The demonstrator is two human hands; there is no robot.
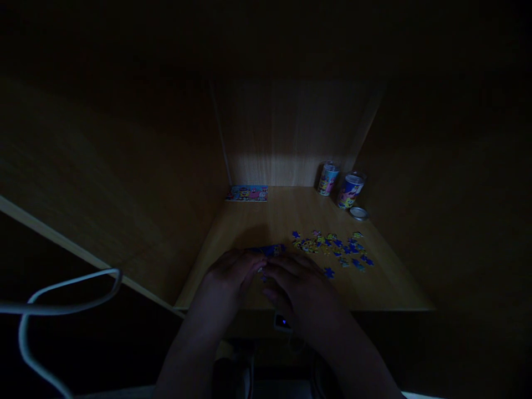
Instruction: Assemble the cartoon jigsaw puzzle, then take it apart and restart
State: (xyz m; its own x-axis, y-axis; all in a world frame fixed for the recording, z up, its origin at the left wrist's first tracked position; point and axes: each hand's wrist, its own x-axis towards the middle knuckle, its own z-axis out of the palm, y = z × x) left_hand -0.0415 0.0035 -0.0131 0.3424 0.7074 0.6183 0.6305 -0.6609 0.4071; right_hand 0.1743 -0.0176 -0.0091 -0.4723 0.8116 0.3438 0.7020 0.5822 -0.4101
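Note:
My left hand point(233, 271) and my right hand point(295, 277) meet over the front part of the wooden shelf, fingers curled and fingertips touching or nearly so. Just beyond them lies a blue joined strip of puzzle point(266, 250), its near part hidden by my fingers. Small puzzle pieces point(263, 276) show in the gap between my hands, and my fingers close around this spot. The exact grip is dark and partly covered. To the right, several loose puzzle pieces point(332, 246), blue and yellow, lie scattered. A single blue piece point(329, 272) sits close to my right hand.
A printed picture strip point(247, 193) lies at the back left of the shelf point(282, 216). Two clear-topped cartoon cans point(327, 180) stand at the back right, with a round lid point(358, 213) in front. A white cable point(70, 307) loops at left. Side walls enclose the shelf.

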